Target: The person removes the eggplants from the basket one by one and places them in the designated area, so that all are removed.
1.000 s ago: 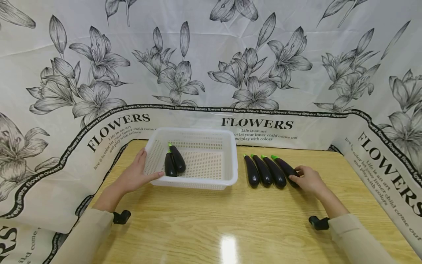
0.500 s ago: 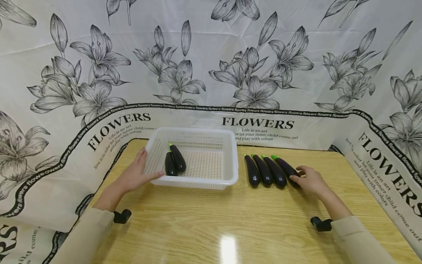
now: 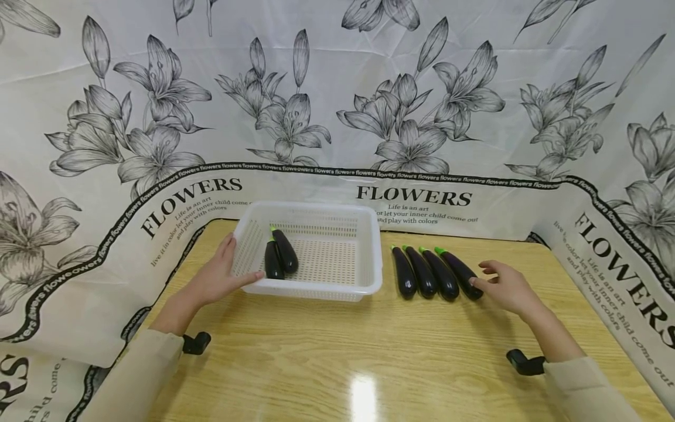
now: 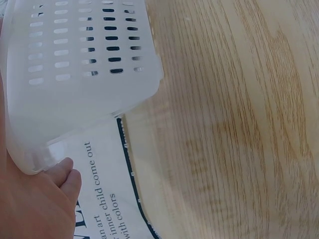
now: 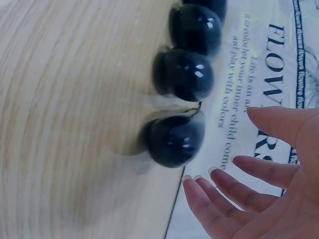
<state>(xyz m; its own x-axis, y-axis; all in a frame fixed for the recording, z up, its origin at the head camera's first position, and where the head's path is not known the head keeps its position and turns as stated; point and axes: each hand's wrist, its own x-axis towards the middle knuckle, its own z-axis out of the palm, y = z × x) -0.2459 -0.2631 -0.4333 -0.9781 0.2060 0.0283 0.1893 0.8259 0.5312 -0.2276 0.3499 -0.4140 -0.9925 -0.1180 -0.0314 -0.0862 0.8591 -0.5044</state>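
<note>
A white perforated basket point(image 3: 316, 290) stands on the wooden table, with two dark eggplants point(image 3: 280, 258) lying in its left half. My left hand point(image 3: 224, 274) rests against the basket's near left corner, fingers straight along the side wall and thumb along the front; the left wrist view shows the hand point(image 4: 35, 204) beside the basket's wall point(image 4: 75, 74). Several more eggplants point(image 3: 422, 271) lie in a row to the right of the basket. My right hand point(image 3: 503, 286) is spread just beside the rightmost eggplant point(image 3: 463, 274). In the right wrist view its fingers point(image 5: 234, 186) sit apart from that eggplant point(image 5: 174, 139).
A flower-printed cloth point(image 3: 411, 146) walls in the table at the back and both sides. Bare wooden tabletop point(image 3: 337, 357) stretches across the front. Black camera mounts point(image 3: 196, 343) sit at both wrists.
My right hand has come off the rightmost eggplant, opened its fingers and drawn slightly back to the right. The left hand and basket have stayed put.
</note>
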